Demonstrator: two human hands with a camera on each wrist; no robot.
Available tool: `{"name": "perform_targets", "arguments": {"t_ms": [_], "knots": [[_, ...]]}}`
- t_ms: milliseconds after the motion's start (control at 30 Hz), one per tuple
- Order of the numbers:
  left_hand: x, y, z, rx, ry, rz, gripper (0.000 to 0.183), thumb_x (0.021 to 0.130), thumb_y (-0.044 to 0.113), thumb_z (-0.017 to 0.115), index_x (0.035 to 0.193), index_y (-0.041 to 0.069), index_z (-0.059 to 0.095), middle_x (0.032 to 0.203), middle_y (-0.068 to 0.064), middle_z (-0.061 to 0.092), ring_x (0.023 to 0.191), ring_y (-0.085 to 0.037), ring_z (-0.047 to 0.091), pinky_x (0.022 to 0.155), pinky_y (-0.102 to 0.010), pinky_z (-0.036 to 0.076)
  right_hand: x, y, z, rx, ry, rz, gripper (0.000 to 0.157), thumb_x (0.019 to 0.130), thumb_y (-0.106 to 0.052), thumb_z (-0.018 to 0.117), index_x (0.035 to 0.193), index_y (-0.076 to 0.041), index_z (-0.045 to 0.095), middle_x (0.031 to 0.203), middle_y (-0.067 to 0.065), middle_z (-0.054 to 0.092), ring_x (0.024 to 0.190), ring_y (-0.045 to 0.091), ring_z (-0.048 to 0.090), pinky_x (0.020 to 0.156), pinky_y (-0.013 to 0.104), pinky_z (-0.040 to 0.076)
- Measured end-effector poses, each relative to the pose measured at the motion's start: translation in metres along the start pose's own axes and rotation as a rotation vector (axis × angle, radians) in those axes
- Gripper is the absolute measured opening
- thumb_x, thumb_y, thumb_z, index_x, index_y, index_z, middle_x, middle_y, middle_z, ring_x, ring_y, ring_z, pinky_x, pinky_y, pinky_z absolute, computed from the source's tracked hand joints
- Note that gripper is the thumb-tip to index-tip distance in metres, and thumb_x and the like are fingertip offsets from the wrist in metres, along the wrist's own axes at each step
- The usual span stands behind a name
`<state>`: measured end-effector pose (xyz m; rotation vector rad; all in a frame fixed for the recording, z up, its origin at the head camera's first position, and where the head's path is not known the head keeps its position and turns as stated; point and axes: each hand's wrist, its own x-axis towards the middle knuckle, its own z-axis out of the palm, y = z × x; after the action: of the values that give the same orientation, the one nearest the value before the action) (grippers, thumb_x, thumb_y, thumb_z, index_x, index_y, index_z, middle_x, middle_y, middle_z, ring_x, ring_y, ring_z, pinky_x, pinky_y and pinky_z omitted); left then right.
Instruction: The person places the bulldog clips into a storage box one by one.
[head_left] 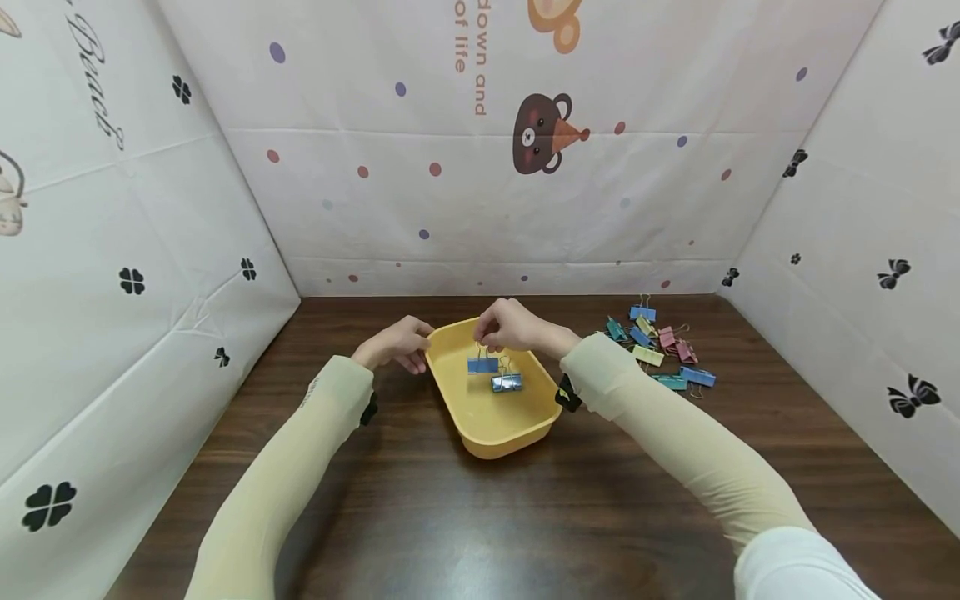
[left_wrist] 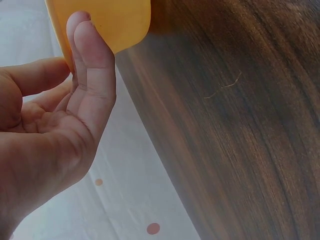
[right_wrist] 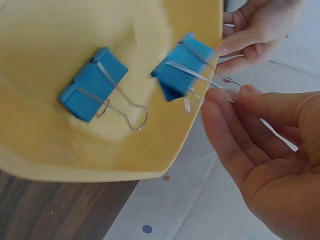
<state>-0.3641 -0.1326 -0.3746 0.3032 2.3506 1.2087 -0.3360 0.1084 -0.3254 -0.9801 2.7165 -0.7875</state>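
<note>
My right hand [head_left: 512,323] pinches a wire handle of a blue binder clip [head_left: 482,365] between thumb and fingertips. That clip hangs tilted over the inside of a yellow plastic basin [head_left: 487,425], as the right wrist view also shows. A second blue binder clip [right_wrist: 95,84] lies on the basin floor beside it, its wire handles pointing toward my right hand. On the far left side, my left hand [head_left: 397,343] grips the basin's rim, thumb on one side and fingers on the other. In the left wrist view, part of the basin [left_wrist: 120,22] shows behind the fingers.
To the right of the basin lies a loose heap of several binder clips in blue, teal, yellow and pink, among them a yellow clip [head_left: 647,356] and a blue clip [head_left: 697,376]. Under everything is a dark wooden table [head_left: 420,517], with printed white sheeting [head_left: 480,217] around it.
</note>
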Motion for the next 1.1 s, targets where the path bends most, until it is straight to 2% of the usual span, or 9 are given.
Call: {"name": "perform_targets", "arguments": {"t_ms": [133, 233, 400, 467, 833, 1000, 1100], "knots": [[-0.001, 0.0, 0.0, -0.002, -0.001, 0.004, 0.042, 0.1, 0.005, 0.041, 0.141, -0.003, 0.043, 0.077, -0.01, 0.062, 0.054, -0.013, 0.063, 0.057, -0.03, 0.059, -0.001, 0.001, 0.001, -0.116, 0.024, -0.007, 0.017, 0.087, 0.002, 0.06, 0.096, -0.004, 0.074, 0.094, 0.014, 0.074, 0.081, 0.019, 0.07, 0.073, 0.027, 0.057], [-0.002, 0.0, 0.0, 0.0, 0.004, 0.006, 0.042, 0.1, 0.005, 0.041, 0.141, -0.003, 0.043, 0.08, -0.013, 0.063, 0.054, -0.013, 0.063, 0.057, -0.03, 0.059, -0.003, 0.003, -0.002, -0.141, 0.045, 0.004, 0.017, 0.089, -0.001, 0.061, 0.099, -0.005, 0.074, 0.098, 0.012, 0.074, 0.085, 0.018, 0.068, 0.078, 0.03, 0.057], [-0.002, 0.0, 0.0, -0.004, 0.009, 0.0, 0.042, 0.1, 0.006, 0.041, 0.142, -0.002, 0.043, 0.095, -0.025, 0.064, 0.054, -0.013, 0.063, 0.058, -0.031, 0.059, -0.011, 0.013, -0.016, -0.133, 0.102, 0.035, 0.016, 0.092, -0.007, 0.061, 0.101, -0.005, 0.074, 0.1, 0.012, 0.073, 0.083, 0.02, 0.068, 0.073, 0.031, 0.057], [-0.002, 0.0, 0.0, -0.009, 0.009, -0.001, 0.042, 0.1, 0.006, 0.041, 0.141, -0.002, 0.043, 0.096, -0.026, 0.064, 0.054, -0.013, 0.063, 0.058, -0.031, 0.059, -0.016, 0.019, -0.023, -0.145, 0.141, 0.047, 0.016, 0.092, -0.008, 0.061, 0.1, -0.005, 0.074, 0.099, 0.012, 0.073, 0.08, 0.02, 0.068, 0.071, 0.032, 0.056], [-0.004, 0.003, 0.002, -0.001, 0.013, 0.0, 0.041, 0.1, 0.005, 0.041, 0.14, -0.003, 0.045, 0.094, -0.025, 0.065, 0.053, -0.013, 0.063, 0.056, -0.029, 0.058, -0.056, 0.077, -0.067, -0.219, 0.308, 0.138, 0.018, 0.091, -0.006, 0.059, 0.099, 0.002, 0.073, 0.096, 0.02, 0.072, 0.084, 0.028, 0.067, 0.077, 0.043, 0.056], [-0.003, 0.003, 0.002, 0.002, 0.012, 0.004, 0.041, 0.099, 0.004, 0.041, 0.139, -0.003, 0.046, 0.087, -0.02, 0.066, 0.053, -0.013, 0.063, 0.055, -0.028, 0.058, -0.079, 0.104, -0.084, -0.253, 0.357, 0.215, 0.02, 0.092, -0.008, 0.058, 0.099, 0.004, 0.072, 0.094, 0.022, 0.072, 0.08, 0.03, 0.067, 0.075, 0.045, 0.055], [-0.003, 0.003, 0.002, 0.006, 0.011, 0.002, 0.041, 0.099, 0.004, 0.041, 0.139, -0.003, 0.046, 0.089, -0.021, 0.066, 0.053, -0.012, 0.062, 0.056, -0.028, 0.058, -0.094, 0.114, -0.089, -0.279, 0.371, 0.255, 0.022, 0.092, -0.008, 0.056, 0.1, 0.006, 0.071, 0.094, 0.024, 0.071, 0.08, 0.033, 0.066, 0.076, 0.048, 0.054]]}}
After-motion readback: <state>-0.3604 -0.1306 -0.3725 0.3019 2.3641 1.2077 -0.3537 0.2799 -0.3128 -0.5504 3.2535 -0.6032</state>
